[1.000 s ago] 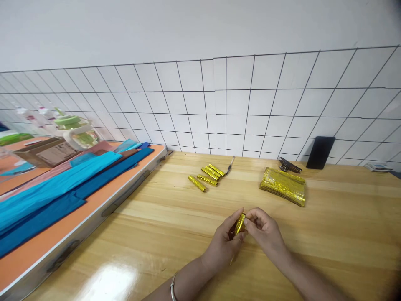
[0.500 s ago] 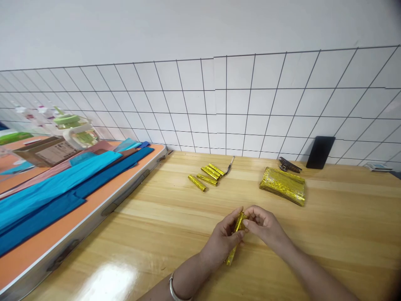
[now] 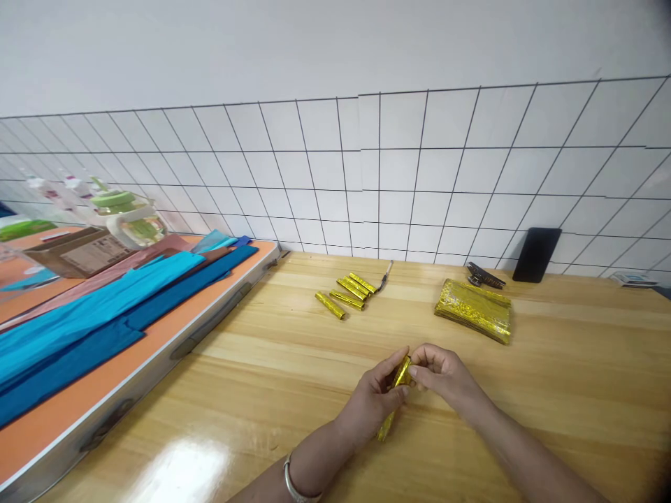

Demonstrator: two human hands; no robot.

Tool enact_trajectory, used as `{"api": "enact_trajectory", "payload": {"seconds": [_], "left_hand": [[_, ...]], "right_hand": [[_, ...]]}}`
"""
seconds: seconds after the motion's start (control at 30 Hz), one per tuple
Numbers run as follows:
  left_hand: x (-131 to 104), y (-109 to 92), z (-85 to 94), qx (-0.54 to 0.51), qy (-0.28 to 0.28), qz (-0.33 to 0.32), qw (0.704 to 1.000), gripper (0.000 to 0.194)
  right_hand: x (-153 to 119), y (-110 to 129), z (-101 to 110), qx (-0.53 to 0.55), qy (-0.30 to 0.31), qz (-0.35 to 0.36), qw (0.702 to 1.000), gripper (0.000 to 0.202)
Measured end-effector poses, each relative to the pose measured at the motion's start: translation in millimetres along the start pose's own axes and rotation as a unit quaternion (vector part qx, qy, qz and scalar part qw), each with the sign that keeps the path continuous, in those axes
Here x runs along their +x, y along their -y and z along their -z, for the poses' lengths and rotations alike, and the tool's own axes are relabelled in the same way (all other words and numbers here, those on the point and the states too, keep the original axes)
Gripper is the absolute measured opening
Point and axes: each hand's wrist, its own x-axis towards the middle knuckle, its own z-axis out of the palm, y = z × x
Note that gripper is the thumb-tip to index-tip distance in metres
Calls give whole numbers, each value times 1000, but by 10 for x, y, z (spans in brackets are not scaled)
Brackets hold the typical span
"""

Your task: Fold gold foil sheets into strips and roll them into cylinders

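Head view. The workpiece, a narrow folded gold foil piece (image 3: 402,372), is positioned between the two hands, above the near middle of the wooden table (image 3: 566,370). It lies obliquely, its upper end leaning toward the right hand (image 3: 440,372) and its lower end pointing toward the person.

The left hand (image 3: 370,402) grips the piece from the left. Its thumb crosses the near face, and its fingers bear on the far side. The upper section is exposed between the hands; the lower end projects below the left palm. Whether that end touches the table cannot be determined. The left wrist carries a bracelet (image 3: 294,482).

The right hand has thumb and fingertips drawn together on the right edge of the upper section. Its remaining fingers are curled.

Beyond the hands and to their left, several gold foil rolls (image 3: 330,306) lie in a loose group, well apart from the workpiece. A pen (image 3: 384,278) lies just beside that group. Beyond the right hand, to its right, is a stack of gold foil sheets (image 3: 472,311), with a dark clip (image 3: 487,277) just behind it.
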Motion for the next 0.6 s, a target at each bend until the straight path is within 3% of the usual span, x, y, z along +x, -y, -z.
{"api": "enact_trajectory", "payload": {"seconds": [0.6], "left_hand": [[-26,65,18,54,1,-63,997,55]], "right_hand": [[3,-257,-47,-128,-81,60,987,11]]}}
